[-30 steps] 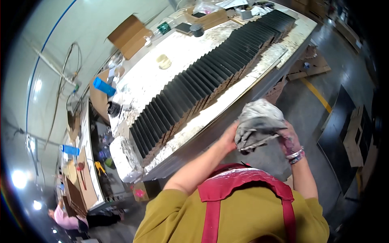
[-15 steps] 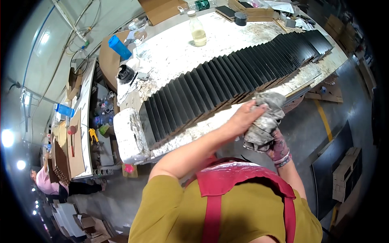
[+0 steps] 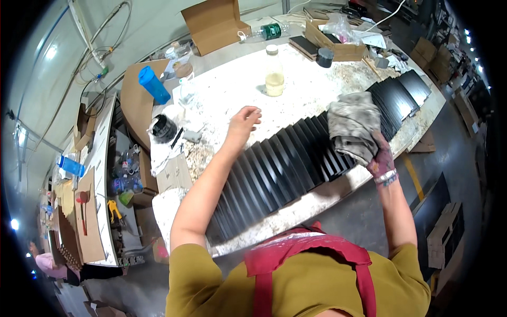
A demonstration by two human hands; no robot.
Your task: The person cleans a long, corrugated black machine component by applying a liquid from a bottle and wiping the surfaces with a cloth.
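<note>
My right hand (image 3: 382, 156), in a patterned glove, grips a crumpled grey-and-white stained rag (image 3: 355, 127). The rag is over the right part of a long row of overlapping black panels (image 3: 285, 164) and hides some of them. My bare left hand (image 3: 244, 127) is above the table just beyond the row's far edge, fingers loosely bent and apart, nothing in them. Nearest to it, a little farther off and to the right, stands a clear bottle (image 3: 274, 79) with a white cap and pale yellow liquid.
On the white, stained table (image 3: 227, 92) stand a blue bottle (image 3: 153, 85), an open black jar (image 3: 163, 128) and a dark round tin (image 3: 325, 57). An open cardboard box (image 3: 214, 26) is at the back. A person in pink (image 3: 50, 265) is at the far left.
My left hand has let go of the rag and moved left and away over the table. My right hand has lifted the rag from the near table edge onto the panels.
</note>
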